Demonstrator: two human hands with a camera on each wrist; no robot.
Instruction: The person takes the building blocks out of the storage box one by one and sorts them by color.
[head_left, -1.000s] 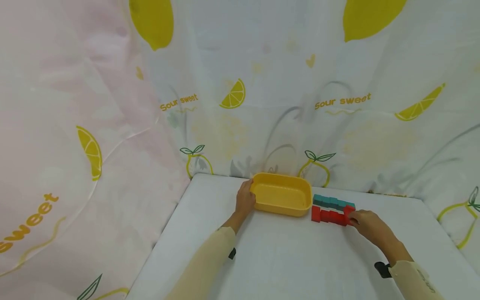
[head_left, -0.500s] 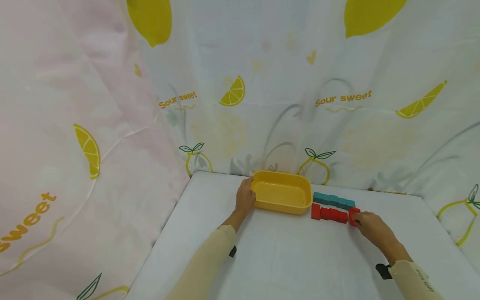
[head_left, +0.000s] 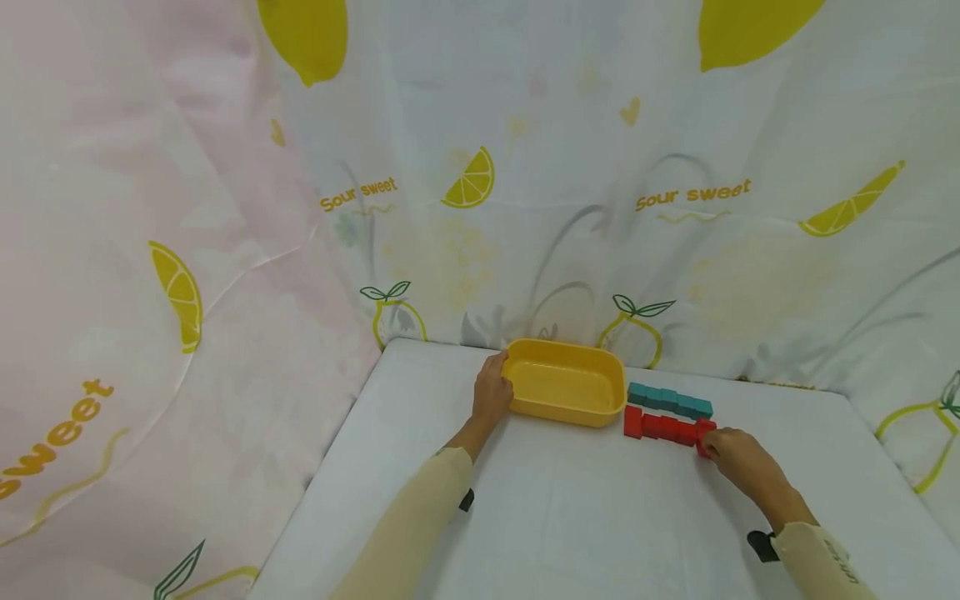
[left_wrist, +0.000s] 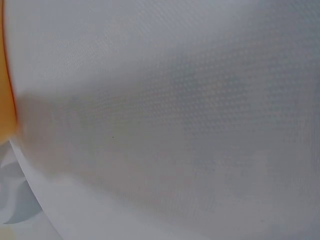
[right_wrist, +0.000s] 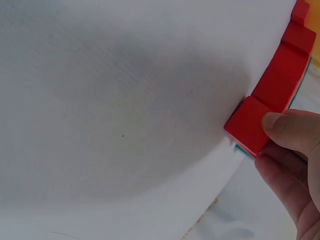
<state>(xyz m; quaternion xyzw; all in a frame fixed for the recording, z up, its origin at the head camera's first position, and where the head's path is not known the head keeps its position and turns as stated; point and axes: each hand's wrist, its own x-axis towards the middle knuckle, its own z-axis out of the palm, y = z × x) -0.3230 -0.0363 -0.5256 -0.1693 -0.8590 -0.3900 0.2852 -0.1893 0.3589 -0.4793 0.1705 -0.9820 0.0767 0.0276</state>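
A yellow plastic tray (head_left: 566, 415) stands against the back of the table. My left hand (head_left: 492, 392) grips its left end, fingers at the far corner and thumb at the near side. To the right of the tray runs a row of red blocks (head_left: 667, 429), with a row of teal blocks (head_left: 670, 401) just behind. My right hand (head_left: 742, 465) pinches a red block (right_wrist: 246, 122) between thumb and fingers at the right end of the red row. That block sits right up against its neighbour in the right wrist view. The left wrist view misses the left hand.
A white cloth covers the table (head_left: 585, 508). Lemon-print curtains (head_left: 480, 250) rise along its back and left edges. The tray's right end lies close beside both block rows.
My right hand first held the red block over the row's end, drew it right and down leaving a gap, then brought it left against the row. The left hand stays at the tray.
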